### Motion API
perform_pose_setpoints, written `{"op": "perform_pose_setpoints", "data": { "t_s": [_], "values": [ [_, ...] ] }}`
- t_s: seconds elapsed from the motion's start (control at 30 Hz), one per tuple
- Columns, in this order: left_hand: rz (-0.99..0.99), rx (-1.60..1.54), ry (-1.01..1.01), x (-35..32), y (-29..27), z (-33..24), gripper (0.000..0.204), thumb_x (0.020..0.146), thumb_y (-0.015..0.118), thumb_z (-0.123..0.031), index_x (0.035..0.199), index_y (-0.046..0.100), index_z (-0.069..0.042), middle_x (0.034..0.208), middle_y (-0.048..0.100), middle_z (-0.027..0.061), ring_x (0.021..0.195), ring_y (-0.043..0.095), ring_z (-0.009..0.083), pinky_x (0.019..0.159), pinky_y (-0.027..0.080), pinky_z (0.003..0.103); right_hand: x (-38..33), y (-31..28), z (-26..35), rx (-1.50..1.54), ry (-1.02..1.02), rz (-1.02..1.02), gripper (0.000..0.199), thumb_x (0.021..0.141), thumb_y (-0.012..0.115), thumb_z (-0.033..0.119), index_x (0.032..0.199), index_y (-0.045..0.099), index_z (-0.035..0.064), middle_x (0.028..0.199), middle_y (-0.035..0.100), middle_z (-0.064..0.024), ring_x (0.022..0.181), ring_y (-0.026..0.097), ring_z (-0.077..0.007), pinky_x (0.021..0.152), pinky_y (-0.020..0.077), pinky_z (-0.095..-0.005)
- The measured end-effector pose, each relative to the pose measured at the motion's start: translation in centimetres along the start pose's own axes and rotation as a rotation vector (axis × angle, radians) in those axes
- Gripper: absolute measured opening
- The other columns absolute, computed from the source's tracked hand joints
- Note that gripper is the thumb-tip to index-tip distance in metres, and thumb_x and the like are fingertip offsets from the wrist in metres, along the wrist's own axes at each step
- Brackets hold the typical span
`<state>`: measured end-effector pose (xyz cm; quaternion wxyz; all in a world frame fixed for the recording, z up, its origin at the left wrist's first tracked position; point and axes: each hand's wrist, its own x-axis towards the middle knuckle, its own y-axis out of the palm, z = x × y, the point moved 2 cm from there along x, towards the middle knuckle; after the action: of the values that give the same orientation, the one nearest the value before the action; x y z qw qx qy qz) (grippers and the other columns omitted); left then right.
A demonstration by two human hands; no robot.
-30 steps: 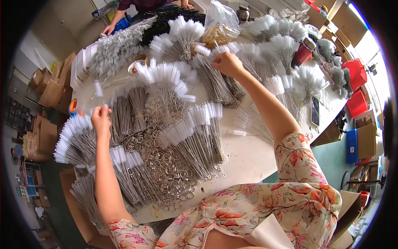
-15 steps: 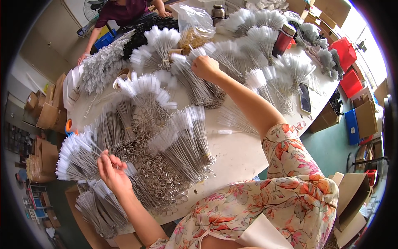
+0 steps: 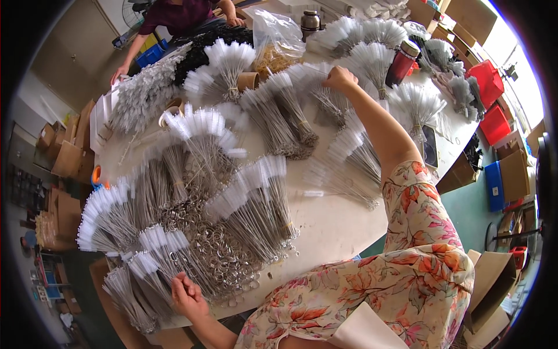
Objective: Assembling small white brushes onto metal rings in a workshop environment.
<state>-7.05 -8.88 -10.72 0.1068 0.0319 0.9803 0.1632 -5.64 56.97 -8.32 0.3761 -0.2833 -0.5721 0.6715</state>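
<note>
Thin wire brushes with white bristle heads and looped ends lie in bundles over the table. My left hand (image 3: 189, 298) is at the near left edge, fingers curled, beside a brush bundle (image 3: 165, 247); anything inside them is too small to make out. My right hand (image 3: 340, 78) reaches far across the table, its fingers closed at the white heads of a brush bundle (image 3: 308, 74); what they grip is hidden. Between my arms lie a heap of metal rings (image 3: 224, 247) and a wide row of brushes (image 3: 253, 198). Loose brushes (image 3: 343, 183) are spread under my right forearm.
Across the table a person in a dark red top (image 3: 183, 14) stands by black brushes (image 3: 203, 49) and a pale bristly pile (image 3: 148, 87). A red flask (image 3: 401, 64), a dark jar (image 3: 310, 22), a clear bag (image 3: 276, 35) and a phone (image 3: 429, 145) stand or lie around.
My right hand has moved right along the far bundles. My left hand has come down and nearer to me, away from the left brush pile. More brushes show below my right arm.
</note>
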Motion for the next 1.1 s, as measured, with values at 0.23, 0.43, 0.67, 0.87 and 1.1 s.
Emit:
{"op": "perform_pose_setpoints", "data": {
  "t_s": [0.23, 0.43, 0.67, 0.87, 1.1],
  "values": [
    [-0.006, -0.037, 0.019, -0.7, 0.4, 0.6, 0.025, 0.092, 0.049, -0.022, 0.093, 0.059, 0.001, 0.068, 0.046, -0.0008, 0.05, 0.035, 0.0041, 0.041, 0.027, 0.019, -0.3, -3.5, 1.3, 0.344, -0.066, -0.451, 0.026, 0.081, 0.05, 0.031, 0.089, 0.063, 0.0094, 0.098, 0.061, -0.0168, 0.091, 0.058, -0.0373, 0.077, 0.046, -0.0449],
    [0.29, 0.355, 0.348, -1.4, 9.1, -2.1, 0.026, 0.093, 0.044, -0.016, 0.105, 0.055, 0.004, 0.058, 0.046, 0.0008, 0.041, 0.036, 0.0047, 0.037, 0.028, 0.019, -14.7, -10.1, 13.6, 1.512, -0.771, 0.125, 0.012, 0.09, 0.045, 0.009, 0.091, 0.054, 0.0011, 0.089, 0.056, -0.0047, 0.08, 0.056, -0.0158, 0.076, 0.0483, -0.0299],
    [0.507, 0.425, 0.702, -1.1, 15.2, -0.1, 0.02, 0.083, 0.053, 0.004, 0.102, 0.054, 0.001, 0.08, 0.053, 0.0057, 0.062, 0.055, 0.0103, 0.051, 0.044, 0.022, -35.6, -4.1, 19.6, 1.425, -0.735, 0.84, 0.025, 0.09, 0.052, 0.021, 0.108, 0.052, 0.0038, 0.113, 0.048, -0.009, 0.105, 0.048, -0.0182, 0.09, 0.0416, -0.0357],
    [0.285, 0.641, 1.08, -4.0, 11.0, -0.8, 0.011, 0.085, 0.052, 0.004, 0.095, 0.051, 0.002, 0.099, 0.048, 0.0104, 0.087, 0.057, 0.0178, 0.07, 0.05, 0.026, -35.4, 1.2, 16.0, 1.348, -0.58, 0.592, 0.031, 0.091, 0.052, 0.025, 0.111, 0.056, 0.0023, 0.096, 0.06, -0.0067, 0.101, 0.051, -0.016, 0.087, 0.044, -0.0314],
    [0.517, 0.782, 1.181, -6.6, 9.9, 2.9, 0.035, 0.071, 0.069, -0.001, 0.105, 0.06, -0.002, 0.106, 0.05, 0.0127, 0.093, 0.054, 0.0259, 0.075, 0.05, 0.032, -39.5, 2.4, 17.0, 2.283, 0.073, 1.204, 0.018, 0.094, 0.044, 0.019, 0.096, 0.053, 0.004, 0.08, 0.055, 0.0009, 0.067, 0.049, -0.0072, 0.064, 0.044, -0.0218]
  ]
}}
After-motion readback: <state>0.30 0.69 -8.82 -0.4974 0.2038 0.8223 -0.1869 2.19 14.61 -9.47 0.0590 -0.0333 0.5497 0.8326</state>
